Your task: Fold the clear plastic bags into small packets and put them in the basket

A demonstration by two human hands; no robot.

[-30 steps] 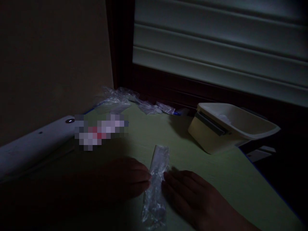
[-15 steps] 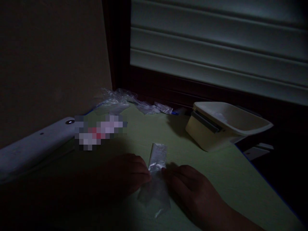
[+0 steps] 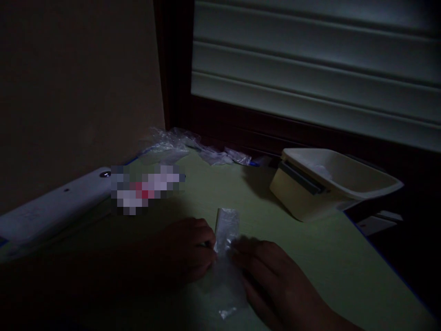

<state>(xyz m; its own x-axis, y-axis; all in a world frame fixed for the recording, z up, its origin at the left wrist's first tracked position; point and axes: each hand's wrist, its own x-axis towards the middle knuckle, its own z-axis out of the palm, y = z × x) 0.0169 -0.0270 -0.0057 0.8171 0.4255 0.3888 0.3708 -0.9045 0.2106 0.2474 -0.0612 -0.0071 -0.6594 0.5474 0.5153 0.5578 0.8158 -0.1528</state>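
Observation:
A narrow clear plastic bag (image 3: 229, 276) lies on the green tabletop between my hands, with a pale flat oblong piece (image 3: 227, 220) inside its far end. My left hand (image 3: 193, 248) pinches the bag's left edge, fingers curled. On the opposite edge, my right hand (image 3: 272, 266) has its fingertips closed on the plastic. The light is dim, and what the oblong piece is cannot be made out. The near end of the bag lies loose and slightly crumpled.
A cream plastic tub (image 3: 292, 197) with a dark handle stands at the back right near the table edge. Crumpled clear bags (image 3: 175, 142) lie along the back. On the left are a long white object (image 3: 58, 202) and a blurred-out item (image 3: 148, 188). The tabletop (image 3: 213, 184) is green.
The bag lies flatter and straighter between my hands, its near part less bunched. My fingers have shifted slightly along its edges. The view has turned a little to the left.

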